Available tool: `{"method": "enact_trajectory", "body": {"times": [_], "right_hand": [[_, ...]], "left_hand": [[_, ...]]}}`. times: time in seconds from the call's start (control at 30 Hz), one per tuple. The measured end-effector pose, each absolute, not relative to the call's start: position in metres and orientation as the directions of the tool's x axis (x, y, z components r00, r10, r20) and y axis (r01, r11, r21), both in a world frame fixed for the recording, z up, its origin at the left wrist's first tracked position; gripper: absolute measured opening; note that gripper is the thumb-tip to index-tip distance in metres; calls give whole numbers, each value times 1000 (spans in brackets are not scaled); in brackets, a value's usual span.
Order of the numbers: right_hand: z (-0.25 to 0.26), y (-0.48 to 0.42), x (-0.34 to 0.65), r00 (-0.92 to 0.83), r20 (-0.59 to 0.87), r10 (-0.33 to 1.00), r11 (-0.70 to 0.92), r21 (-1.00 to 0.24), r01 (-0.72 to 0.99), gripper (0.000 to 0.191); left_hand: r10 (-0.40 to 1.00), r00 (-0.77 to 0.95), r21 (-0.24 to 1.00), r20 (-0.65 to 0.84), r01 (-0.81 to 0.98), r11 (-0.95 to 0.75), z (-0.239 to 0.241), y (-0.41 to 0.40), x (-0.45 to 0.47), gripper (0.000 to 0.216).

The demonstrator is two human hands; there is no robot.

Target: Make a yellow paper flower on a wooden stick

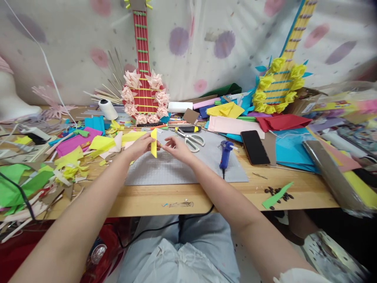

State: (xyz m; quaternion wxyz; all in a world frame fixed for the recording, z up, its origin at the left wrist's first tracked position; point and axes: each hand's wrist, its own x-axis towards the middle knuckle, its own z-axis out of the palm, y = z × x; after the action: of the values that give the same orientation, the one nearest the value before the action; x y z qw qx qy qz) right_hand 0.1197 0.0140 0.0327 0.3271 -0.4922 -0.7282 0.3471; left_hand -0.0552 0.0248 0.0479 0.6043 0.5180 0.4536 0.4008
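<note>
My left hand (140,144) is closed on a folded strip of yellow paper (154,144), held upright above the grey cutting mat (188,173). Just to its right is my right hand (176,148), its fingers bent and apart. Its fingertips come close to the strip and the left fingertips; whether they touch cannot be made out, and nothing shows between them. Beyond the right hand lie scissors (194,141) with pale handles and a black and yellow utility knife (188,129). A blue glue gun (226,154) rests on the mat's right side.
A black phone (255,147) and coloured paper sheets (294,147) lie to the right. Paper scraps (70,161) cover the left. Two flower-trimmed paper guitars, one red (143,94) and one yellow (279,86), stand at the back. A black cable (165,227) hangs below the table edge.
</note>
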Motion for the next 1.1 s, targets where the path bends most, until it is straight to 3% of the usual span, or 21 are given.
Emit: {"method": "enact_trajectory", "body": {"times": [0.33, 0.47, 0.63, 0.8, 0.97, 1.1], "right_hand": [[6, 20, 112, -74, 37, 997, 62, -928, 367, 26], [10, 16, 110, -89, -1, 996, 18, -978, 206, 27], [9, 16, 108, -96, 34, 995, 45, -992, 114, 31], [6, 19, 107, -6, 150, 989, 147, -956, 256, 26], [7, 20, 110, 10, 340, 940, 284, -802, 525, 22], [10, 30, 123, 51, 389, 920, 274, -729, 628, 18]], "left_hand": [[993, 50, 978, -102, -179, 110, 27, 8, -24, 22], [995, -12, 967, -100, -237, 95, 23, 6, -14, 18], [994, 30, 891, -109, -440, 112, 14, 6, -15, 10], [986, 71, 805, -152, -570, 165, 10, 6, -16, 6], [978, 92, 776, -186, -597, 204, 6, 6, -16, 7], [977, 49, 780, -208, -595, 196, 4, 4, -17, 6]]}}
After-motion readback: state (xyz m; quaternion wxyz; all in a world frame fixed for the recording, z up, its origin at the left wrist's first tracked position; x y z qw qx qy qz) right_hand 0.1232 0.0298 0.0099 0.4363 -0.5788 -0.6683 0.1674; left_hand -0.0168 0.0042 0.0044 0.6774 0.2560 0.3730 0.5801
